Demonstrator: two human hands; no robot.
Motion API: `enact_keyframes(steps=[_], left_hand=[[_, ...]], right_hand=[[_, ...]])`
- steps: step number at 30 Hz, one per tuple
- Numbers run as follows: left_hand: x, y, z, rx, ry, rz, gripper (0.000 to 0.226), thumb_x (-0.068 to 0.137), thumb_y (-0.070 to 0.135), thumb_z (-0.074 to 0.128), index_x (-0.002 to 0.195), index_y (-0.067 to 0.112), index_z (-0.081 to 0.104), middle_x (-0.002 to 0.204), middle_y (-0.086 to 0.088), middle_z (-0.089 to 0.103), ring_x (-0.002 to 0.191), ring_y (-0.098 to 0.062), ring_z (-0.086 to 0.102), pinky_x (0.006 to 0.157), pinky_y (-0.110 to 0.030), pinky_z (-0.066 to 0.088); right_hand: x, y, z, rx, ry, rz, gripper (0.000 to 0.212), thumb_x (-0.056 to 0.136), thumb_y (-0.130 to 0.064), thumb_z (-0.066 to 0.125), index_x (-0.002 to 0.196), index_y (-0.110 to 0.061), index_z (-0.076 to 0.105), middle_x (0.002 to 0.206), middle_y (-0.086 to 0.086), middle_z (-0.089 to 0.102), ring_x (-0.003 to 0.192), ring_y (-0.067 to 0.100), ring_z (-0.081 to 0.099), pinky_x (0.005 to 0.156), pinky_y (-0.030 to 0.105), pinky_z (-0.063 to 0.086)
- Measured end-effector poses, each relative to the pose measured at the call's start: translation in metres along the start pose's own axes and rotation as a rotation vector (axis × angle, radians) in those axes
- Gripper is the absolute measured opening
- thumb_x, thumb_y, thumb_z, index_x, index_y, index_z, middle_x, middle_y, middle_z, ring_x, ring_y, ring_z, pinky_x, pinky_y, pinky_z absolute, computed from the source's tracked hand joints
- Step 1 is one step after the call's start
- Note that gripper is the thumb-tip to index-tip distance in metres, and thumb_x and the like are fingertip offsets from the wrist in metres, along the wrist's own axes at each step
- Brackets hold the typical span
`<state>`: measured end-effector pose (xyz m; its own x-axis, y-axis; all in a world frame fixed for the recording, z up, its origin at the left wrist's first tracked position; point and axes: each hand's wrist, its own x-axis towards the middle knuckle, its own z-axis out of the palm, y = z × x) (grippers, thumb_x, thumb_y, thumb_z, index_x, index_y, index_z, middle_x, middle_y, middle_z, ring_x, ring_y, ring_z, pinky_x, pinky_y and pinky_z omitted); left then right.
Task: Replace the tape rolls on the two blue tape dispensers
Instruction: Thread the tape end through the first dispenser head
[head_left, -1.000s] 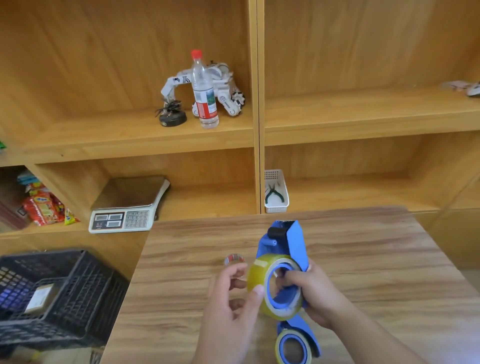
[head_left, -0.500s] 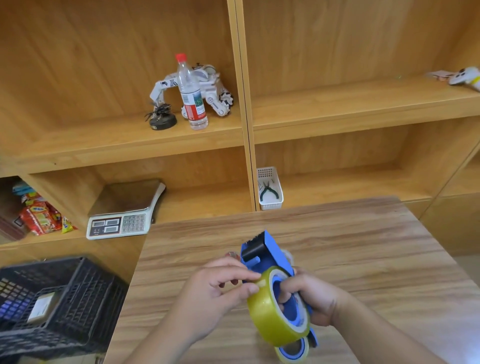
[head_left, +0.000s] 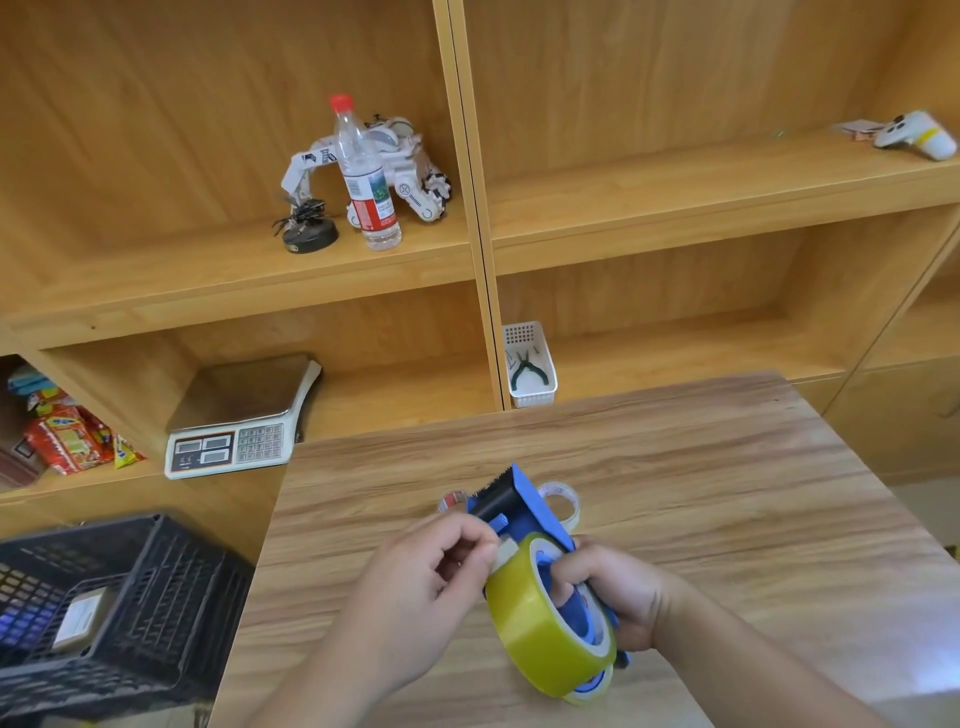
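1. Tape roll (head_left: 540, 631) of yellow, half-clear tape sits on the blue tape dispenser (head_left: 524, 506), which I hold above the wooden surface (head_left: 727, 493), near its front edge.
2. My right hand (head_left: 615, 597) is closed around the lower part of the dispenser, and some of its fingers (head_left: 563, 574) go into the blue hub in the middle of the roll.
3. My left hand (head_left: 431, 582) is on the left side of the roll. Its fingers are pinched together on the loose pale end of the tape, at the top of the roll.
4. The dispenser is tilted, its black roller and toothed blade pointing away from me and a little to the left.
5. Under the roll I see part of a second roll on a blue hub (head_left: 592, 686), mostly hidden.
6. Behind the dispenser two small clear rolls lie on the surface: one with red print (head_left: 453, 501) on the left, one bigger (head_left: 563, 501) on the right.
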<state>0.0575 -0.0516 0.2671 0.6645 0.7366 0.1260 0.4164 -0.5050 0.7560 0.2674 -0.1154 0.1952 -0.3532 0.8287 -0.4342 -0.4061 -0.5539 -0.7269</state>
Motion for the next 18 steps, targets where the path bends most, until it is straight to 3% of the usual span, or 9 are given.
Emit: enact_keyframes(steps=[3, 8, 12, 15, 18], left_hand=[[-0.002, 0.000, -0.004, -0.088, -0.082, -0.035, 0.022, 0.090, 0.016, 0.073, 0.095, 0.037, 0.073, 0.091, 0.012, 0.073, 0.082, -0.014, 0.067, 0.075, -0.034, 0.058], [-0.001, -0.002, -0.013, 0.009, -0.183, 0.065, 0.010, 0.090, 0.031, 0.074, 0.094, 0.039, 0.077, 0.089, 0.014, 0.072, 0.081, -0.015, 0.067, 0.072, -0.030, 0.056], [0.006, 0.003, -0.026, 0.169, -0.276, 0.148, 0.006, 0.094, 0.037, 0.070, 0.092, 0.038, 0.075, 0.088, 0.017, 0.069, 0.077, -0.005, 0.061, 0.064, -0.012, 0.041], [0.017, 0.012, -0.034, 0.286, -0.363, 0.285, 0.014, 0.097, 0.041, 0.061, 0.098, 0.035, 0.074, 0.095, 0.018, 0.067, 0.085, 0.003, 0.059, 0.071, -0.015, 0.046], [0.032, 0.023, -0.038, 0.359, -0.428, 0.366, 0.016, 0.099, 0.038, 0.059, 0.098, 0.032, 0.073, 0.096, 0.015, 0.066, 0.089, 0.001, 0.059, 0.079, -0.023, 0.050]], right_hand=[[-0.002, 0.004, 0.000, 0.005, -0.013, 0.021, 0.038, 0.061, -0.001, 0.059, 0.098, 0.003, 0.063, 0.098, 0.021, 0.048, 0.078, 0.030, 0.049, 0.068, 0.034, 0.045], [-0.003, 0.010, 0.001, 0.013, -0.030, 0.042, 0.041, 0.062, -0.001, 0.057, 0.102, 0.003, 0.061, 0.092, 0.017, 0.051, 0.075, 0.029, 0.050, 0.066, 0.033, 0.044], [-0.004, 0.011, 0.003, -0.038, -0.054, 0.086, 0.037, 0.062, 0.000, 0.055, 0.097, 0.001, 0.068, 0.084, 0.014, 0.063, 0.073, 0.027, 0.060, 0.064, 0.029, 0.048], [-0.006, 0.012, 0.010, -0.014, -0.096, 0.116, 0.030, 0.064, 0.002, 0.048, 0.079, -0.005, 0.073, 0.066, 0.006, 0.068, 0.061, 0.019, 0.065, 0.058, 0.025, 0.049], [-0.004, 0.019, 0.013, 0.055, -0.120, 0.111, 0.029, 0.067, 0.005, 0.046, 0.083, -0.001, 0.069, 0.064, 0.007, 0.065, 0.057, 0.018, 0.065, 0.056, 0.026, 0.050]])
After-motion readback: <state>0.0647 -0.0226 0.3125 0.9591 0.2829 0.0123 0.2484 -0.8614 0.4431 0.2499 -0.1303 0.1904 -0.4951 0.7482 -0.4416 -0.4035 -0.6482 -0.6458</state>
